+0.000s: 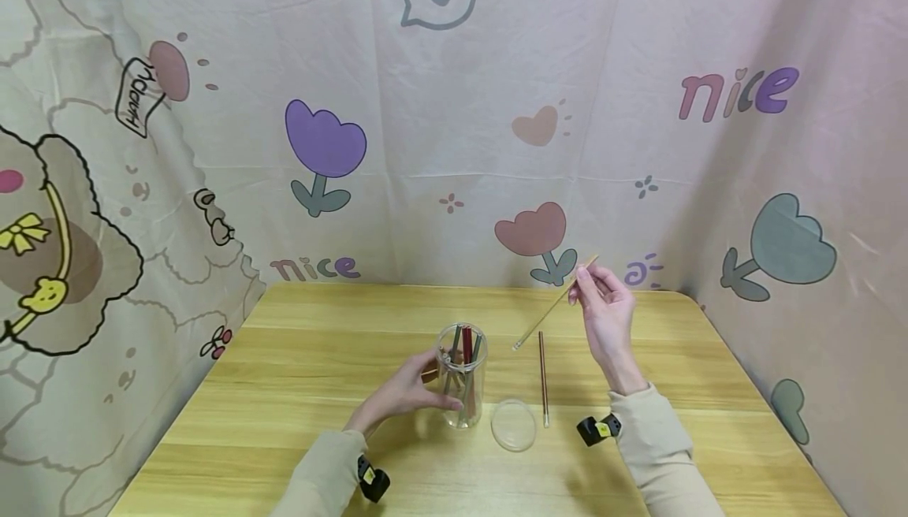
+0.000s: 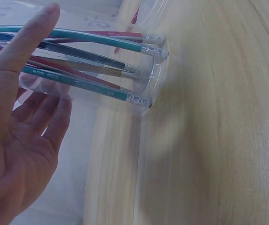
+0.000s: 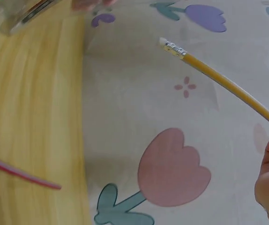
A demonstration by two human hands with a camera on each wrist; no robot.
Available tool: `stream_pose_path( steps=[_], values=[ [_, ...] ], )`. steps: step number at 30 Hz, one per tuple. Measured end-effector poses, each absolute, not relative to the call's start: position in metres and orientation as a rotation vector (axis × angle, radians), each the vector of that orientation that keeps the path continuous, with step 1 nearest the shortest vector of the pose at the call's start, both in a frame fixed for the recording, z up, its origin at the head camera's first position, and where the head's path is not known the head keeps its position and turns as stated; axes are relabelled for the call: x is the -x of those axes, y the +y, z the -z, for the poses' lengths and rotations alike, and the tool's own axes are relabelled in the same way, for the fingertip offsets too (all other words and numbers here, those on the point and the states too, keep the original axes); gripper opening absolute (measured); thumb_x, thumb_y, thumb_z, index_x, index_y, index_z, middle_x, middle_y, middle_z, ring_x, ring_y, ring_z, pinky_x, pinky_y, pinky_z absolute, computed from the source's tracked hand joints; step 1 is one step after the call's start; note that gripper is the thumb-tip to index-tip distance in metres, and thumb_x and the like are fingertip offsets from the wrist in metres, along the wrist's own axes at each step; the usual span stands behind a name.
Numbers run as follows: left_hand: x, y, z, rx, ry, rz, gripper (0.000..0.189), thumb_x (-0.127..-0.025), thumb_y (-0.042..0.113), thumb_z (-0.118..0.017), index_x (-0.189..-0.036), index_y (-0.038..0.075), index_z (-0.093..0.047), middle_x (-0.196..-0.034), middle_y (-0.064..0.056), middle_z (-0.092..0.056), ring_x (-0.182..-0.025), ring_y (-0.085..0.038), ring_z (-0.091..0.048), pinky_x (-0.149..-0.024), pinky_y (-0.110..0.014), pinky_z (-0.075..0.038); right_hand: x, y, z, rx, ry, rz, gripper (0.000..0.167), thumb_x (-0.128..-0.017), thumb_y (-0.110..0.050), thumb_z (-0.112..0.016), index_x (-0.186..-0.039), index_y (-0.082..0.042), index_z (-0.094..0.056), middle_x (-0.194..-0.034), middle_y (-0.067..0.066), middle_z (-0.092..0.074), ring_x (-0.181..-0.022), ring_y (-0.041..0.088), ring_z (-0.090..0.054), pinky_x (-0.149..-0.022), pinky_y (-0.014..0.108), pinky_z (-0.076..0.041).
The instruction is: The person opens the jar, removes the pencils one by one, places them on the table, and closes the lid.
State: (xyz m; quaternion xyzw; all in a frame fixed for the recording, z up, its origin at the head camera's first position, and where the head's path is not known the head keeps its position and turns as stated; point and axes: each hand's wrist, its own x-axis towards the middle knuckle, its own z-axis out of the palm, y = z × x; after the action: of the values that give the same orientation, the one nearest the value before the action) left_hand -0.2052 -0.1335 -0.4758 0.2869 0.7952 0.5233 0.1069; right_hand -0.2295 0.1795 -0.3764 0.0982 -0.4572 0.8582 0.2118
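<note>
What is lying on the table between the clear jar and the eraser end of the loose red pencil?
A round clear lid lies between the jar and the red pencil in the head view.

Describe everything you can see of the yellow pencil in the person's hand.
The yellow pencil is slim, with a smooth yellow shaft, a silvery band that looks like metal, and a whitish eraser at one end. The right hand pinches it near the opposite end, so most of its length sticks out. It slants in the air to the right of the clear jar, eraser end lower. Nothing else appears to touch it. Whether its far tip is sharpened cannot be told.
</note>
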Motion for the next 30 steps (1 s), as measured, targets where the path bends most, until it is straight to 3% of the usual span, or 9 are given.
stream_pose_path(
  steps=[7,18,22,26,30],
  values=[
    [0.205,-0.134,0.476,-0.837,2.342,-1.537,0.07,-0.076,0.022,-0.088,-0.138,0.013,-0.056,-0.14,-0.01,-0.062,-0.135,-0.038,-0.054,-0.116,-0.055,-0.044,0.236,0.187,0.393,-0.203,-1.568,-2.209,0.013,-0.095,0.001,-0.063,-0.092,-0.01,-0.069,-0.078,-0.002,-0.069,-0.063,0.01,-0.06,-0.054,0.016,-0.054],
    [0.206,-0.134,0.476,-0.863,2.349,-1.537,0.069,-0.078,0.022,-0.087,-0.138,0.012,-0.056,-0.14,-0.012,-0.062,-0.135,-0.038,-0.054,-0.116,-0.055,-0.044,0.24,0.198,0.411,-0.166,-1.887,-2.016,0.013,-0.096,-0.002,-0.064,-0.098,-0.014,-0.07,-0.073,-0.008,-0.069,-0.057,0.007,-0.06,-0.05,0.015,-0.052],
    [0.205,-0.134,0.475,-0.853,2.349,-1.537,0.07,-0.077,0.023,-0.088,-0.138,0.012,-0.056,-0.14,-0.011,-0.062,-0.135,-0.038,-0.054,-0.116,-0.055,-0.044,0.241,0.2,0.416,-0.146,-1.975,-1.991,0.013,-0.095,0.001,-0.063,-0.106,-0.003,-0.07,-0.073,-0.01,-0.068,-0.058,0.005,-0.059,-0.051,0.014,-0.051],
    [0.205,-0.133,0.474,-0.842,2.347,-1.537,0.07,-0.075,0.023,-0.088,-0.137,0.012,-0.056,-0.141,-0.011,-0.061,-0.135,-0.038,-0.054,-0.116,-0.054,-0.044,0.242,0.202,0.422,-0.106,-2.051,-1.994,0.028,-0.094,0.005,-0.062,-0.121,0.015,-0.061,-0.073,-0.013,-0.067,-0.06,0.003,-0.058,-0.052,0.014,-0.051],
    [0.205,-0.133,0.474,-0.846,2.345,-1.539,0.069,-0.076,0.022,-0.088,-0.137,0.011,-0.056,-0.141,-0.012,-0.061,-0.134,-0.039,-0.054,-0.116,-0.056,-0.044,0.243,0.204,0.427,-0.075,-2.099,-2.001,0.035,-0.095,0.005,-0.061,-0.128,0.017,-0.057,-0.072,-0.015,-0.067,-0.061,0.003,-0.058,-0.054,0.013,-0.051]
  ],
)
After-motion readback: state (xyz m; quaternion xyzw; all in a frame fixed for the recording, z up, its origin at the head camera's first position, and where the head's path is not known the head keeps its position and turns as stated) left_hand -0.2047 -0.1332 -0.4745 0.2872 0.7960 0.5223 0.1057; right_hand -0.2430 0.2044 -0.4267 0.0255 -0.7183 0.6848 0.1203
